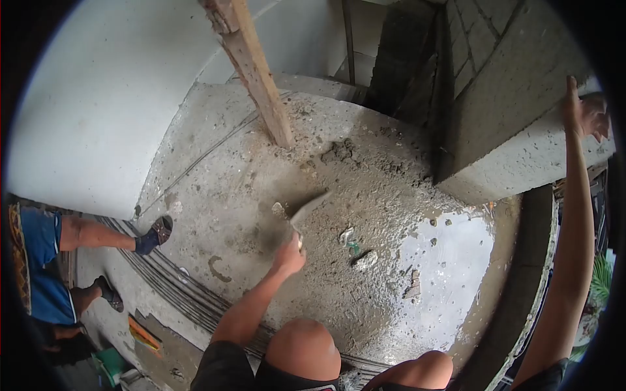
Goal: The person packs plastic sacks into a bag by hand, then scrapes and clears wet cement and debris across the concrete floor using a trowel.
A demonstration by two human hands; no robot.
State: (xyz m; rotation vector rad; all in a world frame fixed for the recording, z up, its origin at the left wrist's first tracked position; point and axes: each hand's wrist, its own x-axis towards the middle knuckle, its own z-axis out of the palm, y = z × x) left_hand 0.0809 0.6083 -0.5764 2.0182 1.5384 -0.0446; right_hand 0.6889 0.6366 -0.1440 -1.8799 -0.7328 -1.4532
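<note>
My left hand is closed around the handle of a trowel, low over the rough concrete floor. The trowel's thin blade points up and to the right, with a dark shadow beside it. Far to the right, my right hand is raised against the edge of a concrete column, its thumb up and fingers apart. A pale stone and a scrap of green material lie on the wet floor right of my left hand.
A wooden post stands on the floor ahead. Water pools at the right, beside a low curb. Long steel rods run along the near left. Another person's legs are at the left. Wet rubble lies past the trowel.
</note>
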